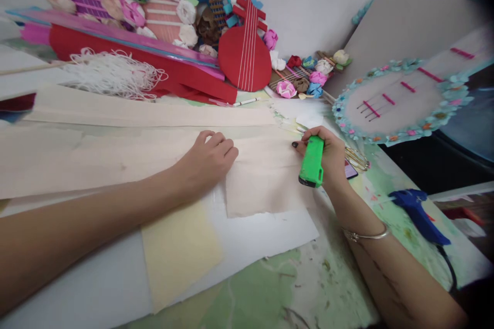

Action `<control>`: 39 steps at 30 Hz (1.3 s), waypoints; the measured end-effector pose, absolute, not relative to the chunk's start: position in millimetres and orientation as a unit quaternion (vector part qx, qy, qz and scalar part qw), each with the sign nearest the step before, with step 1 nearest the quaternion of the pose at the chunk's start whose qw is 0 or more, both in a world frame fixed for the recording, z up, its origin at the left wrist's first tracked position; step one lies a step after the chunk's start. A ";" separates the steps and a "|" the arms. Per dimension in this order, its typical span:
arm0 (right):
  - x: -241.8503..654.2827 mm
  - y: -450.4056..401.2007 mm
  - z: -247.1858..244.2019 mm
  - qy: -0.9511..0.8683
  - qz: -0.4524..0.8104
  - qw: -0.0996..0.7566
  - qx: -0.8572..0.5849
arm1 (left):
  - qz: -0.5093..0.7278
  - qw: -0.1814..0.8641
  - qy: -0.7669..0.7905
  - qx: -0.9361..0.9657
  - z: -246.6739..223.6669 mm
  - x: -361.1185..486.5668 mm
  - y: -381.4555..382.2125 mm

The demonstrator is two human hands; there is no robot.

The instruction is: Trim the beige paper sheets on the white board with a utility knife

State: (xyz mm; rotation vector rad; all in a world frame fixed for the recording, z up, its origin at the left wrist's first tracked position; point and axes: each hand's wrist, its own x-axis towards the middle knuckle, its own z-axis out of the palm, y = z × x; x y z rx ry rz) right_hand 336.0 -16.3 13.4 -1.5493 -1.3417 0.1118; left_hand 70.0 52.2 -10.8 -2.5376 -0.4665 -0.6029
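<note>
My left hand (204, 164) lies on a wide strip of cream paper (96, 154), its fingers bent and pressed down at the strip's right end. Beneath and right of those fingers is a squarer cream piece (266, 193), creased across its upper part. My right hand (331, 154) is wrapped around a green utility knife (313, 159), above the right edge of that piece. The knife's black end points toward me, and its blade is hidden. Under the papers lies a white board (270, 231) with a yellowish sheet (177, 252) on it.
A blue glue gun (419, 213) lies at the right, its cord trailing forward. Paper-flower instrument models, among them a red lute (245, 56), stand along the wall. White string (111, 72) is heaped at back left. A pen (246, 102) lies behind the strips.
</note>
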 end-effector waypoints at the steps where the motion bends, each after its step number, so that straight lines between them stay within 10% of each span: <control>1: 336.4 -16.2 13.1 -0.559 0.046 0.518 -0.646 | -0.216 0.252 -0.165 -0.929 -9.5 70.0 51.2; 39: 327.5 -20.3 0.9 -0.545 0.095 0.527 -0.645 | -0.255 0.269 -0.145 -0.917 -10.2 69.7 60.5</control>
